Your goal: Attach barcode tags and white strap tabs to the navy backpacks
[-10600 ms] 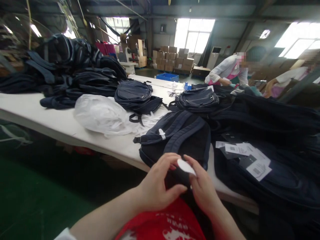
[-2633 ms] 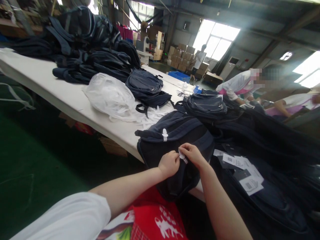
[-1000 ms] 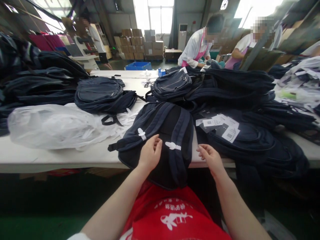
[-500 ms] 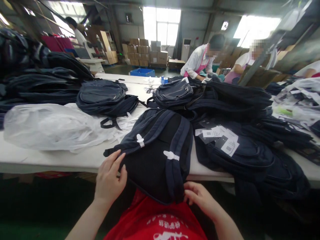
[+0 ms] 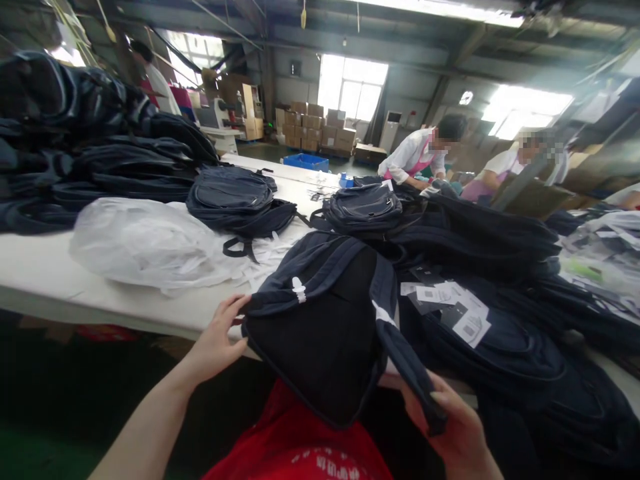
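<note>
Backpack (image 5: 315, 347) lay near, right hand (image 5: 457, 417) clamped on right strap (image 5: 406, 355), left hand (image 5: 217, 341) at left strap (image 5: 327, 283), grip unclear.

Factory workshop, bags in bulk.
Long white worktable (image 5: 35, 263), heaped dark backpacks (image 5: 45, 90), barcode tags (image 5: 471, 327), stacked cartons (image 5: 345, 139), blue crate (image 5: 306, 162), co-workers (image 5: 403, 155) in pink aprons (image 5: 425, 159), exposed roof beams (image 5: 453, 63), large windows (image 5: 330, 80).

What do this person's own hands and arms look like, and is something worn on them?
The left hand and right hand are ungloved, with no ring visible. The left forearm shows no sleeve; the right is mostly outside the picture. On the body, a red garment has white printed characters.
</note>
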{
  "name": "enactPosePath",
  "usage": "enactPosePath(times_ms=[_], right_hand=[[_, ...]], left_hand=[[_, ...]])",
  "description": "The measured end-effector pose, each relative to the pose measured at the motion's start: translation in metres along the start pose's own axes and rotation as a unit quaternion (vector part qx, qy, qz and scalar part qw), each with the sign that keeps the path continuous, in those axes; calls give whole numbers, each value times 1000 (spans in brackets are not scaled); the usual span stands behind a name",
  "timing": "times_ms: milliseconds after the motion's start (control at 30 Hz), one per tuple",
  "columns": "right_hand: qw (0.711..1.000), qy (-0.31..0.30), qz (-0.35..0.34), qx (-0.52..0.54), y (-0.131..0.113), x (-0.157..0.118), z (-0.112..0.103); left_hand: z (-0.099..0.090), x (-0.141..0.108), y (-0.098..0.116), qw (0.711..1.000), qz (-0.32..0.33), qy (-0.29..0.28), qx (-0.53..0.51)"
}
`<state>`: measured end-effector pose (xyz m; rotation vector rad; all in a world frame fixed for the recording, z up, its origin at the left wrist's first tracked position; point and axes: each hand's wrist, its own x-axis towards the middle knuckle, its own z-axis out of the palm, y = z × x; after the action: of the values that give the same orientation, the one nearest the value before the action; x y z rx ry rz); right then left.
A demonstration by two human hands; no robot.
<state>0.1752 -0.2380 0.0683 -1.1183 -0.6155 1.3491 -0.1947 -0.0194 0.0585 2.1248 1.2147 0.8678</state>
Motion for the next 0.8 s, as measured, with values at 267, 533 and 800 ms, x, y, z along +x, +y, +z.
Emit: enactPosePath(times_ms=[267, 533, 800], right_hand=[[991, 0, 14, -131, -7, 1, 3], [907, 76, 100, -403, 39, -2, 11], [977, 148, 155, 2, 83, -8, 51]], left_hand=[[16, -25, 10, 999, -3, -7, -48], [2, -11, -23, 958, -191, 8, -214], [3, 28, 3, 982, -169, 12, -89]])
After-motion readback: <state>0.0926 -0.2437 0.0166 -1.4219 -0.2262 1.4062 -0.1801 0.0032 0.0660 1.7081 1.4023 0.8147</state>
